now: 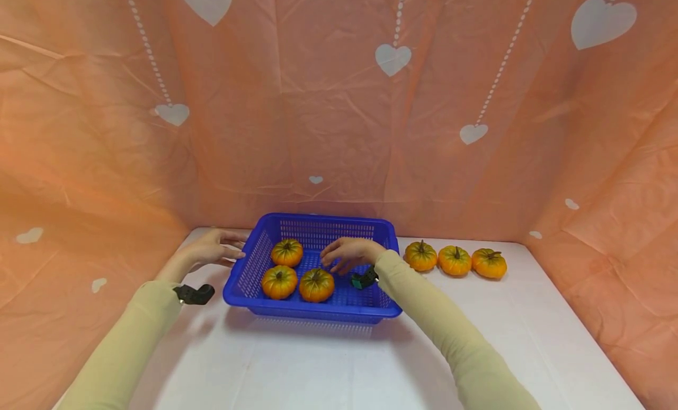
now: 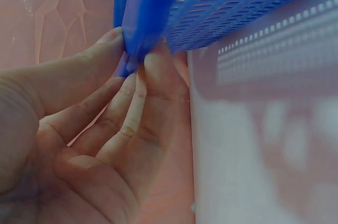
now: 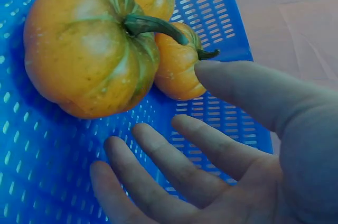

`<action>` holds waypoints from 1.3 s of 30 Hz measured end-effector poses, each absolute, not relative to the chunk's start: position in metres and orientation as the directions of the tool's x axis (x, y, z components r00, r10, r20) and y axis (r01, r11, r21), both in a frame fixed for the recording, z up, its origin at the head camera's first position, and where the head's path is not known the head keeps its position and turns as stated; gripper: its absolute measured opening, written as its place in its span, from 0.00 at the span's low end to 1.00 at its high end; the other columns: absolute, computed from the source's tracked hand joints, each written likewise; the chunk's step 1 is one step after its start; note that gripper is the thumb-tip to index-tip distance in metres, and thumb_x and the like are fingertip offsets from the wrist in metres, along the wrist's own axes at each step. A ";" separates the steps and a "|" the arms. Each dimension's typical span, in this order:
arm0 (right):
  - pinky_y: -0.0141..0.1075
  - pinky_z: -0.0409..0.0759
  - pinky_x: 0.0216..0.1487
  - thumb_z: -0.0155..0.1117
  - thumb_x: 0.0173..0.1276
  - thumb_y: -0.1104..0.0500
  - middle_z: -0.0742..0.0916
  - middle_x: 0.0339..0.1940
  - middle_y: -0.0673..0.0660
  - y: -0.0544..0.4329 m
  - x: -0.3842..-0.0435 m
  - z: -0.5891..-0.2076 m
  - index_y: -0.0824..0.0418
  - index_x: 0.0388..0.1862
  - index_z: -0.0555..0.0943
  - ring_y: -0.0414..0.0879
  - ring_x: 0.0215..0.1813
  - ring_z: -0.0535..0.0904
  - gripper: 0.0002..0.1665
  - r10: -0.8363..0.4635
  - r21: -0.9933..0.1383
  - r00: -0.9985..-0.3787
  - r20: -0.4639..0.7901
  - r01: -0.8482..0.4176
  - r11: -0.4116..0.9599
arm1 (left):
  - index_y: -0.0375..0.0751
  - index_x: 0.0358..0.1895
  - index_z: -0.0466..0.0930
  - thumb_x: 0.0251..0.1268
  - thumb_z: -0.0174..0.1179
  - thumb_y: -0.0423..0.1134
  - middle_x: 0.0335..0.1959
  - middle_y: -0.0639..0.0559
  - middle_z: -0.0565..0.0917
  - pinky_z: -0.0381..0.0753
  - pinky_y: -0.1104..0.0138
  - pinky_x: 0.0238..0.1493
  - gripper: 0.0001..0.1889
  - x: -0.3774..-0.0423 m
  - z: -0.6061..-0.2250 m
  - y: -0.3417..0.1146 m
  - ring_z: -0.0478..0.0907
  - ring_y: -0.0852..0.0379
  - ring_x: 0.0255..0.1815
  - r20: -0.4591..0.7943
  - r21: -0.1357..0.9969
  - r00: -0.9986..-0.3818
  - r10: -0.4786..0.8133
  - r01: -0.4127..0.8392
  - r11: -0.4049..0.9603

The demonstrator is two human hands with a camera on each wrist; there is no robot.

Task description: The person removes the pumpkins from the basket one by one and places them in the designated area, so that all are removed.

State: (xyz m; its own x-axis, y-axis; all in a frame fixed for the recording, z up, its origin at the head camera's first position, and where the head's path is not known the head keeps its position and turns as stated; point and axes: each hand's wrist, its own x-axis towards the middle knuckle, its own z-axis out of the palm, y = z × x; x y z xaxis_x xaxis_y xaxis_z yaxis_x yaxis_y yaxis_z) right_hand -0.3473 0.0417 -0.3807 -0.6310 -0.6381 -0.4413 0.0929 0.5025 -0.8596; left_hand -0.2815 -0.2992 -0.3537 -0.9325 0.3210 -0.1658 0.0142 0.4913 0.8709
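A blue plastic basket [image 1: 318, 311] stands on the white table with three small orange-green pumpkins inside, grouped toward its left: a back one [image 1: 286, 253], a front-left one [image 1: 279, 282] and a front-middle one [image 1: 316, 285]. At the basket's left side, my left hand [image 1: 214, 248] pinches the rim [image 2: 150, 18] between thumb and fingers. My right hand [image 1: 352, 254] hovers inside the basket, right of the pumpkins. Its fingers are spread and relaxed in the right wrist view, holding nothing, near the closest pumpkin [image 3: 90, 49] but apart from it.
Right of the basket, three more pumpkins sit in a row on the table: one near the basket [image 1: 421, 256], a middle one [image 1: 455, 260] and an outer one [image 1: 489, 263]. Orange cloth [image 1: 339, 133] with pale hearts encloses the back and both sides of the table [image 1: 296, 369].
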 end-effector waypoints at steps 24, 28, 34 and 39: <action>0.46 0.82 0.48 0.61 0.67 0.62 0.81 0.55 0.61 0.038 -0.343 -0.390 0.69 0.62 0.74 0.56 0.50 0.80 0.25 -0.635 -0.837 -0.609 -0.475 0.089 0.540 | 0.19 0.63 0.63 0.65 0.59 0.29 0.52 0.32 0.78 0.82 0.54 0.46 0.27 -0.280 -0.353 -0.298 0.81 0.46 0.46 -0.170 0.884 -0.929 0.330 0.004 0.468; 0.47 0.81 0.48 0.63 0.66 0.61 0.81 0.53 0.60 0.037 -0.342 -0.391 0.67 0.59 0.77 0.55 0.48 0.81 0.22 -0.645 -0.832 -0.584 -0.493 0.100 0.546 | 0.19 0.63 0.63 0.65 0.59 0.29 0.50 0.33 0.79 0.82 0.54 0.45 0.27 -0.281 -0.353 -0.298 0.81 0.46 0.45 -0.173 0.883 -0.928 0.330 0.002 0.469; 0.47 0.81 0.50 0.63 0.66 0.62 0.82 0.50 0.58 0.035 -0.342 -0.391 0.66 0.59 0.76 0.52 0.48 0.80 0.22 -0.665 -0.830 -0.550 -0.505 0.098 0.550 | 0.20 0.63 0.64 0.65 0.59 0.30 0.49 0.34 0.80 0.82 0.54 0.45 0.26 -0.282 -0.353 -0.298 0.81 0.46 0.45 -0.170 0.880 -0.928 0.332 0.009 0.476; 0.47 0.80 0.51 0.64 0.65 0.63 0.82 0.51 0.57 0.034 -0.341 -0.391 0.65 0.60 0.76 0.52 0.49 0.80 0.24 -0.667 -0.825 -0.541 -0.512 0.094 0.557 | 0.20 0.63 0.64 0.65 0.59 0.30 0.50 0.34 0.79 0.82 0.54 0.45 0.26 -0.282 -0.353 -0.298 0.81 0.47 0.45 -0.169 0.879 -0.928 0.331 0.010 0.477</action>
State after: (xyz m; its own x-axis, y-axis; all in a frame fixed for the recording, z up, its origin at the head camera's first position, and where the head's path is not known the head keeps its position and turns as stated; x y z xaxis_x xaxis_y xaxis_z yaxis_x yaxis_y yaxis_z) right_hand -0.3413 0.0344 -0.3906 -0.5410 -0.6672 -0.5120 0.0942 0.5569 -0.8253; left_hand -0.2819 -0.2983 -0.3531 -0.9282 0.3313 -0.1691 0.0103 0.4774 0.8786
